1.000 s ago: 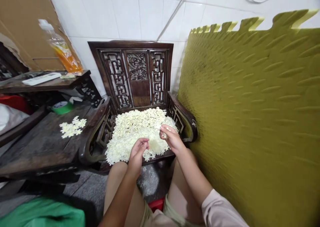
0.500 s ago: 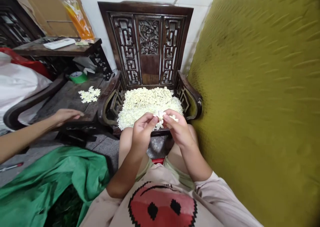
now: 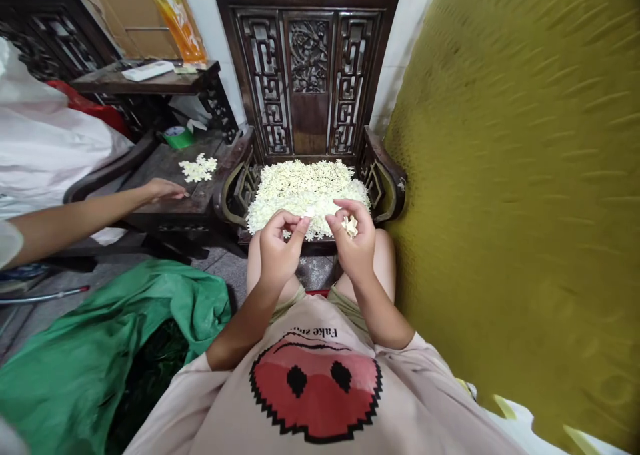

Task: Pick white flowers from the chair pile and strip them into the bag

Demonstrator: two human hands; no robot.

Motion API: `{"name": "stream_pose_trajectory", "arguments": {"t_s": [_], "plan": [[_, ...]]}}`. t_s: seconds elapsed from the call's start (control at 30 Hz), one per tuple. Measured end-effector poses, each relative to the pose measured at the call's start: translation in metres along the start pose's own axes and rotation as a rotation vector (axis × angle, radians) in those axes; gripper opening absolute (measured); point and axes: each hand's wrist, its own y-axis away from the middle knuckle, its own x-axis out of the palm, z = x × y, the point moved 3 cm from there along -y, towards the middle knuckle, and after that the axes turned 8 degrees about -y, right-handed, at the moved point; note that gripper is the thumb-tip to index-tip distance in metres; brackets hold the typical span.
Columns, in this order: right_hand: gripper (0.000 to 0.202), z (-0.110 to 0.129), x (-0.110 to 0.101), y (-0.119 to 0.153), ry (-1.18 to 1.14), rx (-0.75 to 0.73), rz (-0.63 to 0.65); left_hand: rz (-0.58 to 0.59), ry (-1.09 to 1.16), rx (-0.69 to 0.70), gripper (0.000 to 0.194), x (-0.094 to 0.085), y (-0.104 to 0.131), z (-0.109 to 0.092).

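Head view: the left hand [image 3: 278, 249] has thumb and forefinger tips close together; whether they pinch a flower cannot be told. The right hand [image 3: 357, 249] cradles pale flowers [image 3: 350, 226] in curled fingers, thumb and forefinger apart. The flower pile [image 3: 305, 185] covers the chair [image 3: 309, 116] seat beyond both hands.

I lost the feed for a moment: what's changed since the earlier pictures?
Half a second ago, the left hand and right hand met at a flower; now they are apart. Whether the left holds one is unclear. A co-worker's hand, absent at first, has come in toward the small flower cluster. The right hand still holds flowers; the large pile stays on the chair.
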Motion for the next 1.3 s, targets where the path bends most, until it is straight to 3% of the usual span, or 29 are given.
{"name": "stream_pose_trajectory", "arguments": {"t_s": [0.2,0.43,0.9,1.13,1.3], "plan": [[0.017,0.001,0.003,-0.002,0.071,-0.104,0.202,0.093,0.049,-0.037,0.027,-0.001,0.0,-0.003],[0.015,0.0,0.0,0.002,0.084,-0.091,0.185,0.183,0.205,-0.134,0.027,0.002,0.004,0.003],[0.018,-0.003,0.004,0.002,0.032,-0.012,0.151,0.25,0.388,-0.265,0.035,0.008,-0.004,0.021],[0.016,-0.003,0.004,0.006,-0.01,-0.028,0.082,0.266,0.388,-0.194,0.034,0.014,-0.004,0.007],[0.016,-0.011,0.002,0.008,-0.01,0.007,0.046,0.291,0.357,-0.181,0.031,0.018,-0.004,0.01]]}}
